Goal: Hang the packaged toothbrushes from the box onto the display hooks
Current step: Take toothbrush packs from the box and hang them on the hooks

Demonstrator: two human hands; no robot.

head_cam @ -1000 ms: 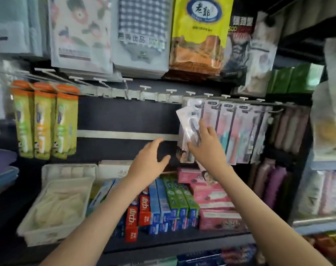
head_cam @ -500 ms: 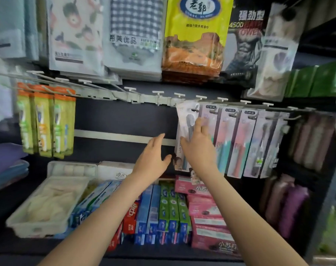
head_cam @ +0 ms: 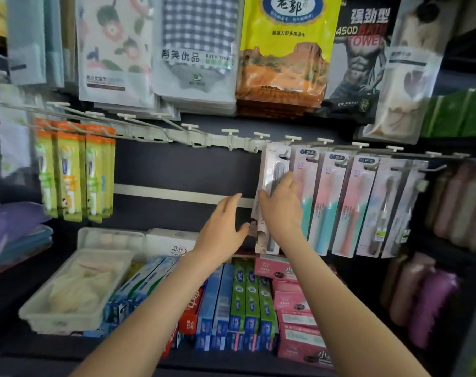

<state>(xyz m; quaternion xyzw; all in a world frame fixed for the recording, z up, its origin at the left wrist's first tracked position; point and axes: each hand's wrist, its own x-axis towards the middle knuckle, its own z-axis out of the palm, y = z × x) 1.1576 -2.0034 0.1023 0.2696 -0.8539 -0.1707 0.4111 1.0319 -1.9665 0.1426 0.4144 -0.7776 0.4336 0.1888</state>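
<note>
hanging a toothbrush pack, partway through
gripped in right hand, left hand spread wide beside; hung packs rightward, bare hooks leftward.

Indoor shop light, medium and soft, falling from above and in front. Bags above the hook rail are brightest, with a glare streak on the checked towel bag. Below the rail the dark back panel goes dim, soft shadows only. Far left of the rail the orange-green packs are motion-smeared. Far right, the purple rolls are dark and soft. The toothbrush pack pinched by the right hand just under the rail is fairly sharp. The rail bows from wide-angle bend.
</note>
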